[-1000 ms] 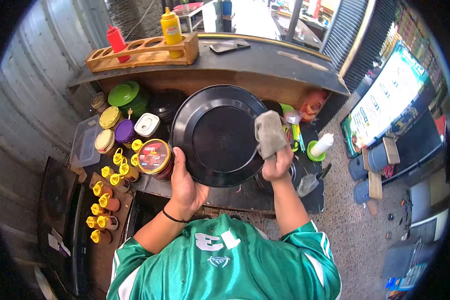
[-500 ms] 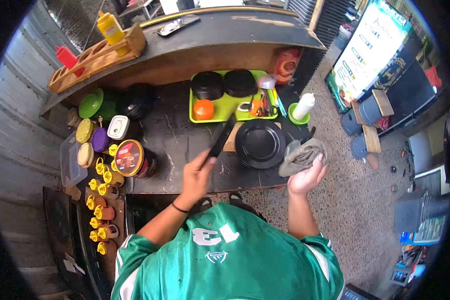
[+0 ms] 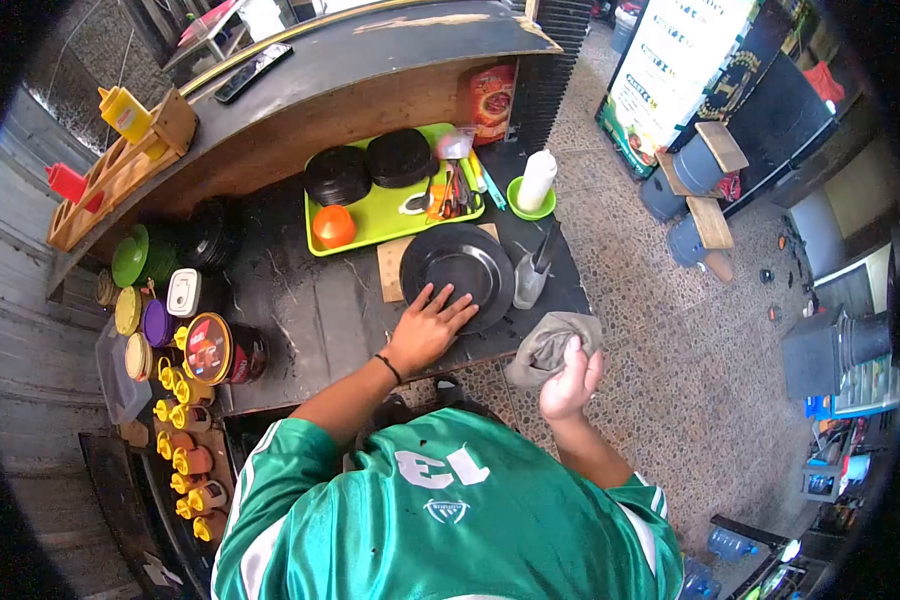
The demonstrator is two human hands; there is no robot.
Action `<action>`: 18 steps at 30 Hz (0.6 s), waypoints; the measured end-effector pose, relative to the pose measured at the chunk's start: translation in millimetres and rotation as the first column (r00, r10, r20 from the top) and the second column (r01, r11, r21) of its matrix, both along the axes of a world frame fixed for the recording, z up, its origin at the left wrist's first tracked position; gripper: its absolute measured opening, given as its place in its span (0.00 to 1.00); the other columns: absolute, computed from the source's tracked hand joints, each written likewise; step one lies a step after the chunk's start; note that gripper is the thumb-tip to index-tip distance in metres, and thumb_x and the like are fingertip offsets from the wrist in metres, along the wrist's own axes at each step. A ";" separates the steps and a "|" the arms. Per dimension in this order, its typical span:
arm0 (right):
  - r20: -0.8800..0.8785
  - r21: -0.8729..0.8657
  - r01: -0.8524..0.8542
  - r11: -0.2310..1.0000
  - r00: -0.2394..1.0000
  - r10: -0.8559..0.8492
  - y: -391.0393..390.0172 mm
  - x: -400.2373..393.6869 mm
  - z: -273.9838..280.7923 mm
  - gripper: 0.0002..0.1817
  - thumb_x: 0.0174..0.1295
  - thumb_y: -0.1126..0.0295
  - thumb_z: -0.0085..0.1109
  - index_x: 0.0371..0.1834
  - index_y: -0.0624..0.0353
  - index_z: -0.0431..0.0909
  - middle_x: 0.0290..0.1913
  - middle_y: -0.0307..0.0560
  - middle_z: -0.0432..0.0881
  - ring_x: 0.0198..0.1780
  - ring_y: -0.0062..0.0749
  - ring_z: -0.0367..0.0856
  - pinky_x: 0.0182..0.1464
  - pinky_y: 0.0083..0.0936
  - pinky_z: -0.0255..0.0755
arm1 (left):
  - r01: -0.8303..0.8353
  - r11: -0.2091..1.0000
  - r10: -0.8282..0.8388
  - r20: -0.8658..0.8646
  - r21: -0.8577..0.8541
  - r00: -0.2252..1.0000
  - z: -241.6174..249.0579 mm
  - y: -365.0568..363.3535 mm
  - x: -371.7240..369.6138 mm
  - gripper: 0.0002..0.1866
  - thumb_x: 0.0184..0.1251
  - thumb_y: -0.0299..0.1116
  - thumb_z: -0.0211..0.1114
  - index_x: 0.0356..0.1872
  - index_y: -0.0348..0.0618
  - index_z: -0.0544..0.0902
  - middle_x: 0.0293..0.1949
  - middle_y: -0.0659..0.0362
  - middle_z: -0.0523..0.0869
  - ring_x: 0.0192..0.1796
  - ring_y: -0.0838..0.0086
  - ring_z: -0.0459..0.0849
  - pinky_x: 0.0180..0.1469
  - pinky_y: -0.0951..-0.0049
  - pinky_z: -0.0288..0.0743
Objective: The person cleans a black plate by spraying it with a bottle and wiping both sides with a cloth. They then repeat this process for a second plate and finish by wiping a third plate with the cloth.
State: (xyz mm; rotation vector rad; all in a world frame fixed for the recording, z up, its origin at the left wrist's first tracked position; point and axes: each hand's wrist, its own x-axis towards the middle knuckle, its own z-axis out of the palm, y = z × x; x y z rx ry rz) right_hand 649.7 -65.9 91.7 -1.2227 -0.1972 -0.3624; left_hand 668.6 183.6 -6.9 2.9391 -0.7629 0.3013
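My left hand (image 3: 428,332) lies with spread fingers on the near part of a black plate (image 3: 457,252), covering some of its middle and rim. The plate rests partly over a wooden board (image 3: 392,272) on the dark table. In my right hand (image 3: 572,385) is a bunched grey cloth (image 3: 555,340), held off the table's front right corner, with the fingers closed on it. Just right of the plate stands a clear cup (image 3: 530,288) with dark, long tools sticking up from it.
Behind the plate is a green tray (image 3: 370,222) with stacked black dishes, an orange bowl (image 3: 333,227) and utensils. A white squeeze bottle (image 3: 539,180) stands in a green bowl. At left are a lidded tub (image 3: 210,350) and several yellow-capped bottles (image 3: 192,418).
My left hand no longer holds the long black tool and now lies on the plate. The cloth has moved down and away from the cup. The camera view has shifted.
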 end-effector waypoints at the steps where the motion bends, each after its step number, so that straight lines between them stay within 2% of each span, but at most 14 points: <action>1: -0.004 -0.031 -0.030 0.999 1.000 0.030 -1.0 -0.4 0.3 0.14 0.79 0.75 0.49 0.58 0.70 0.81 0.55 0.48 0.87 0.54 0.29 0.84 0.60 0.29 0.76 | -0.021 1.000 0.021 -0.031 0.009 0.999 -1.4 -2.7 1.9 0.34 0.70 0.41 0.67 0.79 0.58 0.74 0.79 0.64 0.75 0.81 0.60 0.71 0.83 0.49 0.60; 2: -0.011 -0.034 -0.022 0.999 1.000 0.021 1.7 -1.1 0.7 0.14 0.79 0.75 0.49 0.57 0.69 0.82 0.54 0.47 0.87 0.53 0.28 0.84 0.59 0.28 0.75 | -0.023 0.998 0.026 -0.063 0.057 0.998 -2.3 -3.3 3.8 0.36 0.72 0.50 0.68 0.80 0.58 0.72 0.81 0.62 0.73 0.83 0.59 0.68 0.83 0.47 0.59; 5: -0.015 -0.042 -0.040 0.998 0.999 0.040 7.0 -2.2 6.5 0.14 0.79 0.74 0.49 0.57 0.69 0.82 0.54 0.46 0.87 0.53 0.27 0.83 0.59 0.28 0.75 | -0.116 0.993 0.114 -0.083 -0.028 0.990 -2.8 -9.0 4.7 0.37 0.74 0.55 0.66 0.80 0.57 0.71 0.81 0.60 0.72 0.83 0.59 0.66 0.84 0.46 0.57; 7: -0.041 0.006 -0.042 0.999 0.998 0.042 10.4 -1.3 2.6 0.14 0.80 0.73 0.49 0.57 0.69 0.82 0.53 0.47 0.87 0.53 0.27 0.83 0.59 0.28 0.75 | -0.101 0.994 0.099 -0.078 -0.029 0.992 -7.0 -4.3 7.9 0.37 0.74 0.58 0.64 0.80 0.56 0.71 0.81 0.59 0.72 0.84 0.58 0.65 0.84 0.44 0.56; 9: -0.081 -0.077 -0.067 0.995 0.995 0.061 14.9 0.6 3.2 0.14 0.79 0.73 0.50 0.58 0.69 0.82 0.53 0.47 0.87 0.53 0.27 0.83 0.59 0.28 0.75 | -0.092 0.995 0.090 -0.080 -0.032 0.993 -6.5 3.0 9.9 0.38 0.75 0.60 0.63 0.80 0.55 0.71 0.81 0.57 0.71 0.84 0.57 0.64 0.84 0.43 0.55; 11: -0.107 -0.093 -0.091 0.991 0.991 0.081 23.0 1.9 0.4 0.14 0.79 0.73 0.50 0.57 0.69 0.82 0.53 0.47 0.87 0.53 0.27 0.84 0.59 0.28 0.75 | -0.039 0.977 0.013 -0.122 -0.207 0.992 -1.0 15.3 10.4 0.37 0.75 0.59 0.63 0.79 0.53 0.73 0.81 0.56 0.71 0.85 0.56 0.62 0.84 0.42 0.54; 12: -0.126 -0.102 -0.113 0.988 0.987 0.099 29.7 3.0 -0.7 0.14 0.80 0.73 0.50 0.57 0.69 0.82 0.53 0.47 0.88 0.53 0.27 0.84 0.59 0.28 0.76 | -0.022 0.930 -0.043 -0.169 -0.368 0.985 5.4 28.4 14.2 0.32 0.74 0.54 0.68 0.73 0.50 0.78 0.78 0.54 0.75 0.85 0.54 0.62 0.85 0.43 0.54; 13: -0.131 -0.104 -0.140 0.985 0.983 0.126 37.9 2.9 0.3 0.14 0.80 0.73 0.50 0.57 0.69 0.82 0.53 0.47 0.88 0.53 0.27 0.84 0.59 0.28 0.76 | 0.018 0.869 -0.059 -0.069 -0.494 0.996 15.4 42.8 15.0 0.21 0.72 0.42 0.73 0.61 0.46 0.83 0.69 0.51 0.83 0.79 0.52 0.73 0.80 0.47 0.66; 15: -0.165 -0.113 -0.202 0.973 0.969 0.182 58.1 3.2 4.6 0.14 0.80 0.72 0.50 0.56 0.69 0.83 0.53 0.46 0.88 0.54 0.28 0.84 0.60 0.27 0.75 | -0.066 0.766 0.070 -0.018 -0.640 0.997 35.3 82.4 14.1 0.11 0.70 0.33 0.73 0.48 0.42 0.84 0.56 0.51 0.88 0.68 0.51 0.83 0.69 0.55 0.77; 16: -0.190 -0.103 -0.238 0.966 0.958 0.216 71.3 3.9 4.0 0.13 0.79 0.72 0.52 0.54 0.69 0.84 0.51 0.47 0.90 0.51 0.29 0.86 0.57 0.28 0.77 | -0.129 0.699 0.189 0.008 -0.704 0.982 56.8 103.9 8.9 0.09 0.68 0.31 0.74 0.42 0.40 0.84 0.49 0.48 0.88 0.57 0.49 0.87 0.59 0.55 0.81; 17: -0.187 -0.103 -0.264 0.959 0.952 0.242 81.5 4.8 -0.3 0.13 0.79 0.72 0.52 0.54 0.69 0.84 0.51 0.47 0.90 0.51 0.29 0.86 0.57 0.28 0.77 | -0.201 0.702 0.346 0.080 -0.683 0.935 49.3 132.6 11.8 0.09 0.68 0.32 0.75 0.41 0.40 0.83 0.44 0.46 0.87 0.48 0.48 0.87 0.52 0.55 0.82; 18: -0.236 -0.263 -0.369 0.892 0.921 0.311 91.5 6.0 -7.8 0.13 0.80 0.71 0.52 0.56 0.69 0.83 0.51 0.45 0.89 0.52 0.27 0.85 0.58 0.28 0.77 | -0.328 0.614 0.460 -0.013 -0.718 0.888 61.2 160.7 8.8 0.09 0.70 0.32 0.75 0.41 0.40 0.82 0.37 0.46 0.86 0.42 0.48 0.87 0.44 0.56 0.81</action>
